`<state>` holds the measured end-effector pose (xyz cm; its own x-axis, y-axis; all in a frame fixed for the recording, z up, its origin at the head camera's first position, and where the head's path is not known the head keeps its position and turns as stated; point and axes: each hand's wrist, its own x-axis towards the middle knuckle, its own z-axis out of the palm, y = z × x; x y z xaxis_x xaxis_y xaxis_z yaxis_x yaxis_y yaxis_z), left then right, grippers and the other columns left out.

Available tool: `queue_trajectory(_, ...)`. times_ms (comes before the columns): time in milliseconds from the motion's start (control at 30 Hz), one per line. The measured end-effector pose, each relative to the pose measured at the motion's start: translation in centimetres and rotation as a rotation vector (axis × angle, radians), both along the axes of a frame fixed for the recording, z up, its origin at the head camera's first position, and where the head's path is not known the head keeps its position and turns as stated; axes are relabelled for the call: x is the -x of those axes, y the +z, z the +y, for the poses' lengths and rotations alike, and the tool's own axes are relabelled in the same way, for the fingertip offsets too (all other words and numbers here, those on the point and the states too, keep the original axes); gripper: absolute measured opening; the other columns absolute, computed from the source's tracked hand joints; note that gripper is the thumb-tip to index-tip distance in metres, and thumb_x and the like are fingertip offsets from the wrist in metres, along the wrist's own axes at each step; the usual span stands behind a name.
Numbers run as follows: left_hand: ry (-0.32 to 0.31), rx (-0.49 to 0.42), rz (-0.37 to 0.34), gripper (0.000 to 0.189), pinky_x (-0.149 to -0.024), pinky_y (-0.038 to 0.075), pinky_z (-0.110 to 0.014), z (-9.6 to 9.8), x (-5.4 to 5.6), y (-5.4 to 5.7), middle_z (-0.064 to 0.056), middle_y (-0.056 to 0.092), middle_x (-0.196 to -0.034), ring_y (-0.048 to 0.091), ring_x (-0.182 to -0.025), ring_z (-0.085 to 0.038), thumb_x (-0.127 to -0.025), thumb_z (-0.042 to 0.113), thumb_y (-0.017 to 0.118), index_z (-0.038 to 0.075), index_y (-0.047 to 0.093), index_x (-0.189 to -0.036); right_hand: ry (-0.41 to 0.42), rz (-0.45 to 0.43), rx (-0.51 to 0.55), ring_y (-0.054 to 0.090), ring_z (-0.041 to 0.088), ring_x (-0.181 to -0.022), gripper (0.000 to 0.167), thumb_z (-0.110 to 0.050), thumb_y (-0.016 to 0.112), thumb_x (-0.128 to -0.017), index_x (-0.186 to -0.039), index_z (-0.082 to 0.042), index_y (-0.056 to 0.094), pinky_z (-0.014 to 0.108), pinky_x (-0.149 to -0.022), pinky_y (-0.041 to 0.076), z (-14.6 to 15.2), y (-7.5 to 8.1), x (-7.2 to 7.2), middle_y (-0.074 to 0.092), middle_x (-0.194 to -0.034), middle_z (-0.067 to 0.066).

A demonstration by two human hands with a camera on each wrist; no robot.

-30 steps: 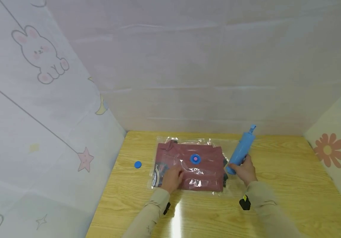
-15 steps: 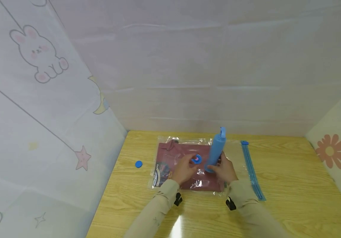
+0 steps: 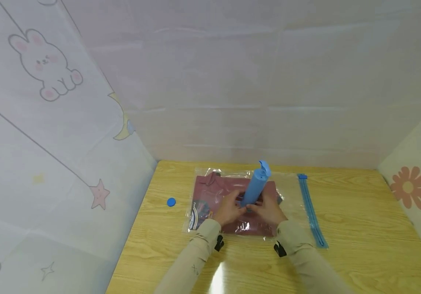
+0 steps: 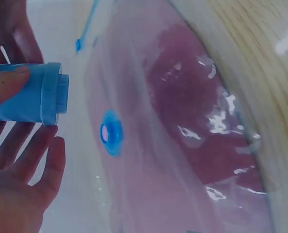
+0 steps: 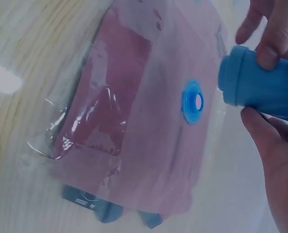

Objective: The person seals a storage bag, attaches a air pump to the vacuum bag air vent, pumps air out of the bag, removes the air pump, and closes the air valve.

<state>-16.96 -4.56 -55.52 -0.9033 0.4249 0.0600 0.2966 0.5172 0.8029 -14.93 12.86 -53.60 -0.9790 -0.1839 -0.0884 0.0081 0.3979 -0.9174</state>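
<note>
A light-blue hand pump [image 3: 255, 185] stands tilted over a clear vacuum storage bag [image 3: 290, 192] that holds a folded maroon garment [image 3: 225, 185]. My right hand [image 3: 268, 209] grips the lower end of the pump. From the other side, my left hand [image 3: 228, 209] holds it too, fingers and thumb about its base. Both wrist views show the pump's narrower rim [image 4: 62, 93] apart from the bag's blue valve [image 5: 192, 102], which has a pink centre. In the head view, the hands and pump hide the valve.
A small round blue cap [image 3: 171, 202] lies on the wooden table [image 3: 151, 245] left of the bag. A blue zip strip [image 3: 311, 212] runs along the bag's right edge. Behind the table rises a pale cloth wall [image 3: 210, 102], with patterned side walls.
My right hand has brought the pump leftward from the bag's right side to above the valve. My left hand has moved from the garment's front to the valve and then onto the pump.
</note>
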Motion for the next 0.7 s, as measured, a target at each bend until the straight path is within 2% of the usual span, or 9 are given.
queue_trajectory(100, 0.036, 0.007, 0.006, 0.058, -0.095, 0.052, -0.034, -0.4, 0.0, -0.2, -0.008, 0.063, -0.125, 0.062, -0.110, -0.021, -0.081, 0.013, 0.076, 0.011, 0.049, -0.133, -0.019, 0.024, 0.008, 0.052, 0.049, -0.121, 0.084, -0.023, 0.071, -0.088, -0.149, -0.003, 0.015, 0.055, -0.100, 0.047, -0.2, 0.9, 0.0, 0.042, -0.139, 0.035)
queue_trajectory(233, 0.103, 0.025, 0.020, 0.053, -0.093, 0.052, -0.033, -0.4, 0.0, -0.3, -0.009, 0.063, -0.119, 0.062, -0.107, -0.022, -0.080, 0.012, 0.078, 0.008, 0.051, -0.125, -0.115, 0.107, 0.017, 0.056, 0.044, -0.116, 0.083, -0.035, 0.072, -0.086, -0.146, -0.006, 0.023, 0.053, -0.096, 0.049, -0.6, 2.8, 0.2, 0.045, -0.135, 0.027)
queue_trajectory(433, 0.171, 0.098, 0.023, 0.053, -0.091, 0.053, -0.032, 0.3, 0.4, 0.0, -0.010, 0.062, -0.120, 0.063, -0.107, -0.027, -0.080, 0.016, 0.079, 0.007, 0.051, -0.124, -0.225, 0.187, 0.027, 0.060, 0.037, -0.112, 0.076, -0.038, 0.072, -0.086, -0.144, -0.006, 0.034, 0.048, -0.092, 0.053, -1.1, 4.8, 0.7, 0.052, -0.131, 0.021)
queue_trajectory(600, 0.165, 0.004, 0.000, 0.052, -0.096, 0.051, -0.033, 0.1, 1.3, -0.4, -0.009, 0.062, -0.123, 0.062, -0.111, -0.025, -0.082, 0.014, 0.076, 0.009, 0.051, -0.128, -0.253, 0.230, 0.038, 0.060, 0.040, -0.113, 0.066, -0.025, 0.075, -0.085, -0.135, 0.000, 0.040, 0.046, -0.093, 0.053, -0.9, 5.3, 0.9, 0.053, -0.126, 0.023)
queue_trajectory(700, 0.176, -0.077, -0.010, 0.047, -0.097, 0.051, -0.034, -0.4, 1.9, -0.1, -0.009, 0.062, -0.125, 0.061, -0.114, -0.024, -0.087, 0.010, 0.070, 0.010, 0.051, -0.130, -0.277, 0.235, 0.020, 0.058, 0.042, -0.117, 0.064, -0.021, 0.075, -0.085, -0.134, 0.002, 0.040, 0.045, -0.096, 0.052, -0.4, 5.1, 1.0, 0.053, -0.127, 0.025)
